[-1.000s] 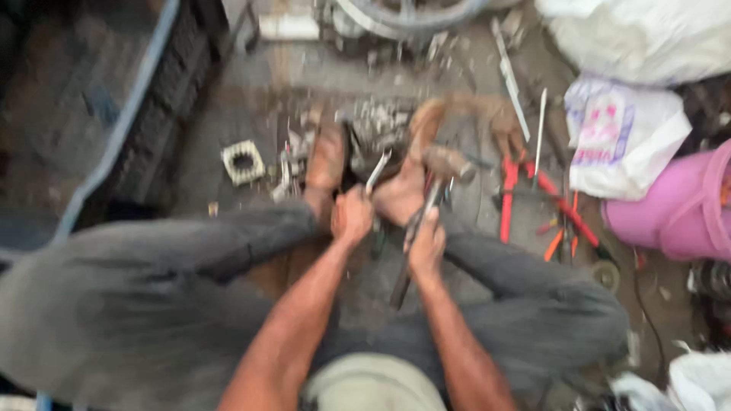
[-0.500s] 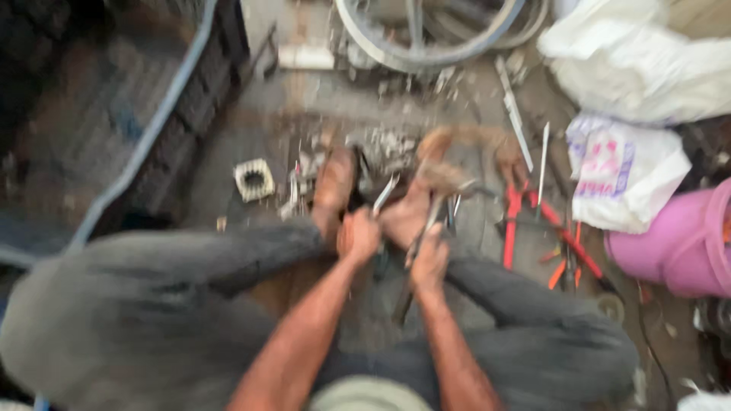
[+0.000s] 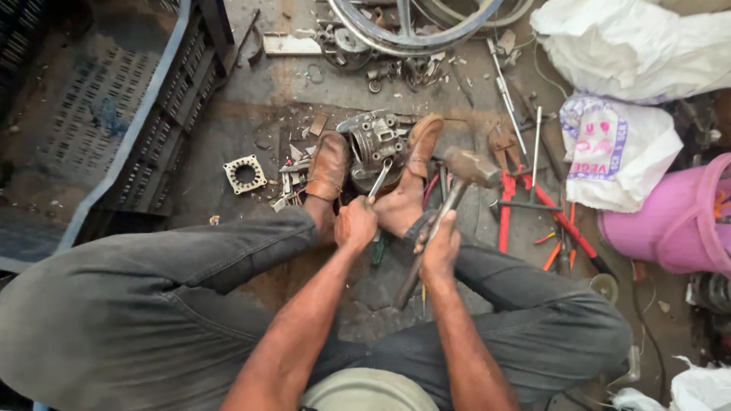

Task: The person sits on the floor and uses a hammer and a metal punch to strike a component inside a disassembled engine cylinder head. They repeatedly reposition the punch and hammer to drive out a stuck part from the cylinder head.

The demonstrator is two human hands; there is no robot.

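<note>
Hammer and chisel at a metal engine part.
Right hand (image 3: pixel 440 247) clenches the hammer (image 3: pixel 445 205); left hand (image 3: pixel 355 224) grips what looks like a chisel (image 3: pixel 380 177) against the part (image 3: pixel 375 144), wedged between both shoes.

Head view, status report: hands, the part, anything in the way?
Left hand grips chisel against metal engine part. Right hand holds hammer, raised. Part wedged between both shoes. Scrap bits close by.

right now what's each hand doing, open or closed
Left hand: closed around a metal rod set against the engine part.
Right hand: closed around the handle of a hammer, its head raised.
</note>
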